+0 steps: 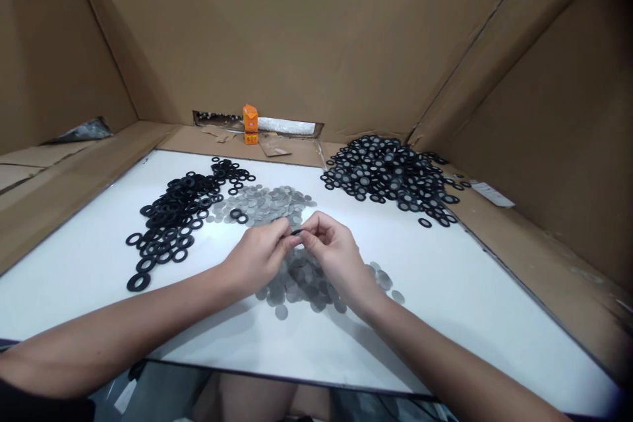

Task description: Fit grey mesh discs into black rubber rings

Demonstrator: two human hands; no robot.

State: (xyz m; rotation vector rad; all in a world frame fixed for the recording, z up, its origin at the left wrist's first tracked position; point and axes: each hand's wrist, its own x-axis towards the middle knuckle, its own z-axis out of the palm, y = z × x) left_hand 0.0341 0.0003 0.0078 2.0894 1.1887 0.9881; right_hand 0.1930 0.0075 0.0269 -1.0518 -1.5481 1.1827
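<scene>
Between the fingertips of my left hand (262, 250) and my right hand (336, 254) is a small black ring (297, 232), pinched from both sides. Fingers cover most of it, so I cannot tell whether a disc sits inside. Below my hands, a loose heap of thin grey mesh-like discs (306, 280) spreads over the white tabletop. Another patch of grey discs (270, 203) lies just beyond my hands, with a couple of black rings at its left edge. To the left is a pile of bare black rings (175, 211).
At the back right rises a big heap of black rings with grey centres (390, 175). Cardboard walls (277, 33) enclose the white table (445, 316) on three sides. An orange box (250, 120) stands by a slot in the back wall. A white paper slip (492, 194) lies at right.
</scene>
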